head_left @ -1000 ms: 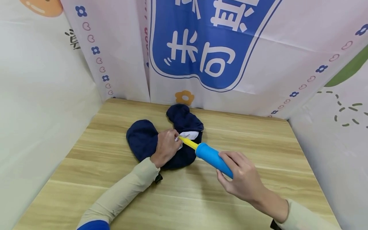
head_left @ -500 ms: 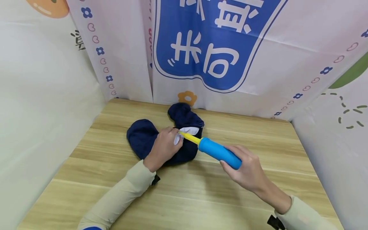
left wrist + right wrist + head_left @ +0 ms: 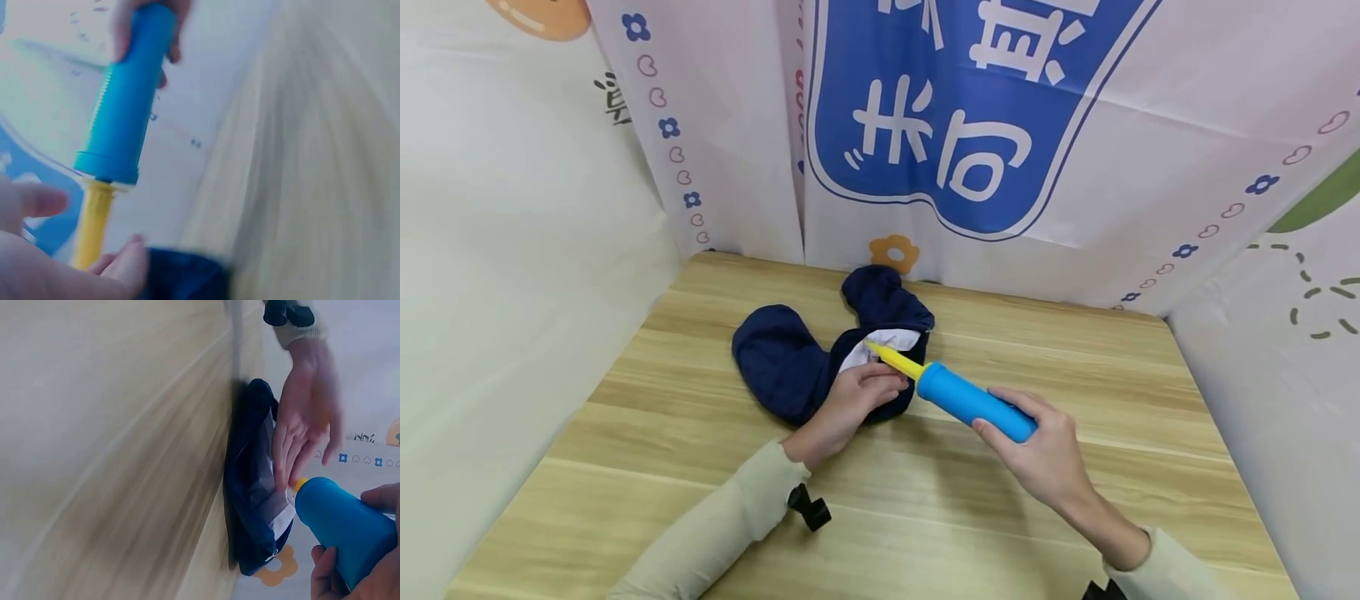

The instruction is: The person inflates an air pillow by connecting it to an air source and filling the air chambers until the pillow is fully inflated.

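Observation:
A blue hand pump (image 3: 973, 402) with a yellow nozzle (image 3: 898, 360) is gripped by my right hand (image 3: 1047, 450). The nozzle points down-left into the opening of a navy fabric piece (image 3: 778, 358), U-shaped like a neck pillow, with white material (image 3: 895, 339) showing inside. Fingers fairly straight, my left hand (image 3: 850, 408) lies over the near edge of that opening, just below the nozzle. Its thumb and fingers (image 3: 128, 269) stand apart on either side of the nozzle in the left wrist view. Whether the nozzle tip sits in a valve cannot be made out.
The wooden table (image 3: 700, 467) carries the navy piece near its back edge. A printed white cloth (image 3: 737, 125) with a blue sign hangs behind, and pale walls (image 3: 512, 250) close in both sides. Dark wrist mounts (image 3: 810, 507) stick out from the sleeves.
My left hand has let go of the white material beside the nozzle tip and moved down toward the near edge, its fingers straighter. The pump stays pointed at the opening.

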`<state>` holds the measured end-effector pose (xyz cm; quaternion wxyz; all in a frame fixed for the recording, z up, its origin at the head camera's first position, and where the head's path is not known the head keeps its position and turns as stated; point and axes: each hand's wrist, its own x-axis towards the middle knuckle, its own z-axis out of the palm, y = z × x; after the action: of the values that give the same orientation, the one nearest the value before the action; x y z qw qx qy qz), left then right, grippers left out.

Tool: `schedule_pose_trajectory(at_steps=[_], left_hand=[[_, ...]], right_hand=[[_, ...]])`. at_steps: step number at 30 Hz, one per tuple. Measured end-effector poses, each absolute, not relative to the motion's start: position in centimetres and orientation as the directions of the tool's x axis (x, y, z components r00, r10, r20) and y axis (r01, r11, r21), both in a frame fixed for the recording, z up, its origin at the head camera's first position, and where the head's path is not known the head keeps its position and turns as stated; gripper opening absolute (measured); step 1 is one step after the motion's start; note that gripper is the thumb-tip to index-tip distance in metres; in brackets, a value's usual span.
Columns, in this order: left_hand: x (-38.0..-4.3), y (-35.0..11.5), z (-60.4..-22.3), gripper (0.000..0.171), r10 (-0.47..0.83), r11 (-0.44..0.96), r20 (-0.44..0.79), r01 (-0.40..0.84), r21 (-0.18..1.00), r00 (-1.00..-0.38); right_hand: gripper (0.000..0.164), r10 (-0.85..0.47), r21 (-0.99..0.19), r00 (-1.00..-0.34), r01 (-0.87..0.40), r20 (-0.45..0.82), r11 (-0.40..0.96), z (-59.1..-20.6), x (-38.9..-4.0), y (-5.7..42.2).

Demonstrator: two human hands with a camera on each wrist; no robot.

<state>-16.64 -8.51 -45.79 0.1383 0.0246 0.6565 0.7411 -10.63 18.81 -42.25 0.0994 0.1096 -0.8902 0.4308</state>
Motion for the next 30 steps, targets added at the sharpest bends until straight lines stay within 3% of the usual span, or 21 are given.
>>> schedule_pose_trajectory(at_steps=[4, 10, 15, 22, 30], left_hand=[[-17.6, -7.7, -46.3, 0.044, 0.246, -0.452, -0.218, -0.311, 0.836, -0.944], [-19.1, -6.4, -46.1, 0.039, 0.143, -0.602, -0.265, -0.297, 0.741, -0.954], [-19.5, -5.6, -45.6, 0.050, 0.083, -0.693, -0.272, -0.252, 0.675, -0.959], [-19.3, -5.1, -45.3, 0.064, 0.015, -0.759, -0.270, -0.187, 0.623, -0.963], [-19.5, -5.7, -45.2, 0.066, -0.013, -0.759, -0.272, -0.168, 0.629, -0.962]], right_hand=[[0.049, -0.080, -0.819, -0.989, -0.148, 0.125, 0.554, -42.2, -10.2, 18.4], [0.050, -0.095, -0.847, -0.995, -0.063, 0.015, 0.528, -42.5, -9.8, 17.6], [0.050, -0.212, -0.797, -0.970, -0.219, 0.117, 0.563, -43.6, -9.7, 17.2], [0.072, -0.420, -0.600, -0.848, -0.527, 0.324, 0.602, -44.5, -9.8, 15.8], [0.075, -0.461, -0.532, -0.808, -0.589, 0.368, 0.608, -44.5, -10.1, 15.1]])
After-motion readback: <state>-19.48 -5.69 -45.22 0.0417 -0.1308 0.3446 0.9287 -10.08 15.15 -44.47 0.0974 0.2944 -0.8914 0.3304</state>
